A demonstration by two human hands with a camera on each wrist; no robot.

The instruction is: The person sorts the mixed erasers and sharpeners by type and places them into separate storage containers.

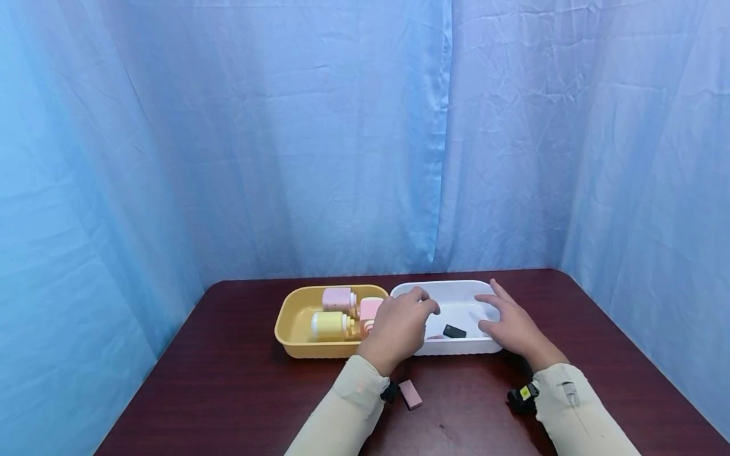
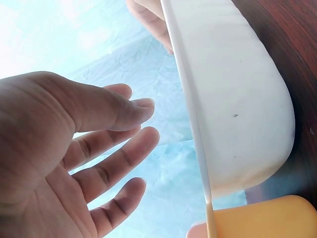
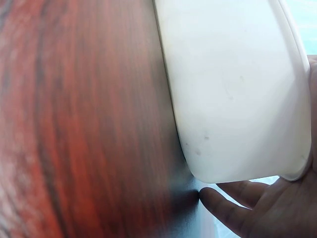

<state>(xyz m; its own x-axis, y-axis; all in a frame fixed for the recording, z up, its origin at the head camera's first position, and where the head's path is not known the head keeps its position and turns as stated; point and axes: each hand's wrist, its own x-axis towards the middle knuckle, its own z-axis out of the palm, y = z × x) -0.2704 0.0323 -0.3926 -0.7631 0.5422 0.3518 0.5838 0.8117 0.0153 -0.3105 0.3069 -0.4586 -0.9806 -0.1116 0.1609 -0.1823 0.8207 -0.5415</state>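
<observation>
My left hand [image 1: 401,324] hovers over the left end of a white tray [image 1: 456,348]. Its fingers are loosely bent, and the left wrist view shows nothing between them and the thumb. At the tray's right end is my right hand [image 1: 512,324], fingers spread apart and holding nothing; whether it touches the rim I cannot tell. Inside the white tray lie a small black block [image 1: 454,331] and a flat pink piece [image 1: 435,337], partly hidden by the front wall. A pink block [image 1: 410,394] lies on the table beside my left wrist.
A yellow tray [image 1: 293,349] adjoins the white one on the left. It holds a yellow bottle [image 1: 329,325], a pink bottle [image 1: 337,298] and another pink container [image 1: 371,307], partly behind my left hand. Blue curtains [image 1: 342,139] surround the dark red table [image 1: 239,392].
</observation>
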